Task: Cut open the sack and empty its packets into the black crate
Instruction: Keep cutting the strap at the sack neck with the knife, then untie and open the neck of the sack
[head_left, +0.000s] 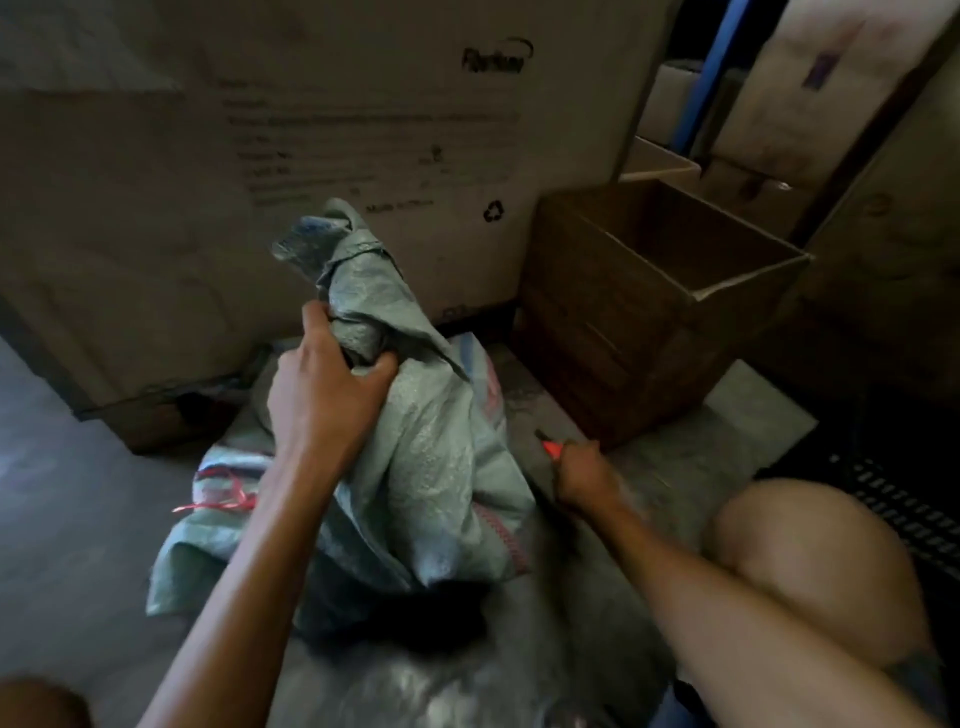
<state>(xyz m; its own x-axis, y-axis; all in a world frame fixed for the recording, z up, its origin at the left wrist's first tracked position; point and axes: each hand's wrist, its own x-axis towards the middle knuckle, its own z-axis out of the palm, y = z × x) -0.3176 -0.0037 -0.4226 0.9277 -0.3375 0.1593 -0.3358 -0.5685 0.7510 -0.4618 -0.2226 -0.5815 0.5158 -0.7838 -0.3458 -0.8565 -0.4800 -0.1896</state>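
A pale green woven sack (431, 467) lies on the floor in front of me, its bunched neck pulled upward. My left hand (324, 384) is shut around that neck, just below the crumpled top end. To the right of the sack, my right hand (582, 470) grips an orange-handled cutter (549, 444), blade pointing up-left, a little apart from the sack's side. Red string (223, 496) hangs from the sack's lower left part. The black crate (904, 509) shows only as a slotted edge at the far right. No packets are visible.
A big printed cardboard carton (311, 130) stands right behind the sack. An open brown cardboard box (649, 312) sits to the right. More boxes and a blue post (706, 78) are at the back right. My knee (810, 566) is at the lower right.
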